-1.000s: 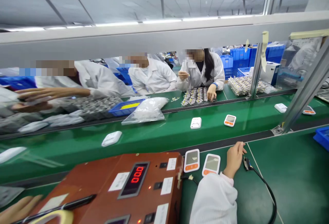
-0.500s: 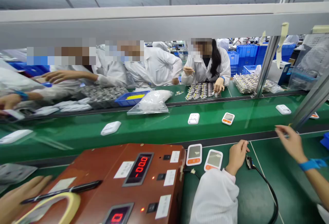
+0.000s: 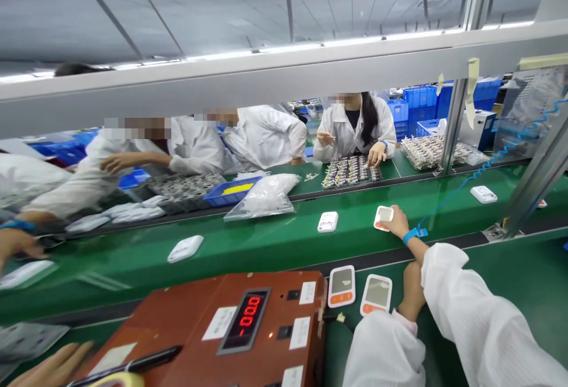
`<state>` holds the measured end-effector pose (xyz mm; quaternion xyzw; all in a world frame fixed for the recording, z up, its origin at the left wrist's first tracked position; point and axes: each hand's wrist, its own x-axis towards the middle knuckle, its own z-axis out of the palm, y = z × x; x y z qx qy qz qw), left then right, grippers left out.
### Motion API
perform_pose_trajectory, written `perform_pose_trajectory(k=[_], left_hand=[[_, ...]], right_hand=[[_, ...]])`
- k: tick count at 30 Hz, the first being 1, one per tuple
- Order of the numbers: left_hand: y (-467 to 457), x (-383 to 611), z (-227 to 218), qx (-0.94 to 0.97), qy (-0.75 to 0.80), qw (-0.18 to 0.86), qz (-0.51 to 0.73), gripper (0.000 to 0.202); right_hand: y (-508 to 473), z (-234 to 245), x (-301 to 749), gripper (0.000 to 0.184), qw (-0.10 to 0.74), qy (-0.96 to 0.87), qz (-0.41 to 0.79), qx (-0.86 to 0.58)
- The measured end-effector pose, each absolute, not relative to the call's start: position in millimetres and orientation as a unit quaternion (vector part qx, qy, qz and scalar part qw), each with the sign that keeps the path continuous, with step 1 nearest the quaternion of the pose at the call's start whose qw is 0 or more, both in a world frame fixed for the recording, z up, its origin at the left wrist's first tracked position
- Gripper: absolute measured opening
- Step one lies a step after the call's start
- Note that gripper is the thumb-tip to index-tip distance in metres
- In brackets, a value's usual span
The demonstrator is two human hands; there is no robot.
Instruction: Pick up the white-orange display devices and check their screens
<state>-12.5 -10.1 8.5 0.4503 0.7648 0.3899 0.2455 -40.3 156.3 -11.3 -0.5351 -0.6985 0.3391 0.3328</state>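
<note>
Green conveyor belt (image 3: 275, 239): right hand (image 3: 396, 222), reached out, grips white display unit (image 3: 383, 216) on it. Left hand (image 3: 410, 293) rests nearer, beside two more units; its grip can't be made out.

One head-worn camera looks forward and slightly down across the green tabletop (image 3: 488, 280), close above a brown tester box (image 3: 231, 328), with the conveyor belt (image 3: 266, 239) and seated workers farther off
</note>
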Motion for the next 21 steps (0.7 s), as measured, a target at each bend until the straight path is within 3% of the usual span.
perform_pose_trajectory(k=[4,12,16,21], left_hand=[[-9.7,-10.2,6.2,0.579,0.670,0.268,0.379,0.029],[-1.2,-5.7,0.6,0.600,0.611,0.309,0.414,0.031],[3.4,-7.4,-4.9,0.510,0.595,0.368,0.500,0.038],[5.4,-8.8,-8.1,0.469,0.585,0.385,0.539,0.050]], right_hand=[[140.0,-8.1,-33.1,0.048,0.376,-0.697,0.392,-0.468],[105.1,12.1,58.7,0.055,0.460,-0.625,0.481,-0.408],[84.3,26.8,119.5,0.067,0.387,-0.612,0.603,-0.335],[75.2,21.1,151.3,0.068,0.258,-0.688,0.609,-0.298]])
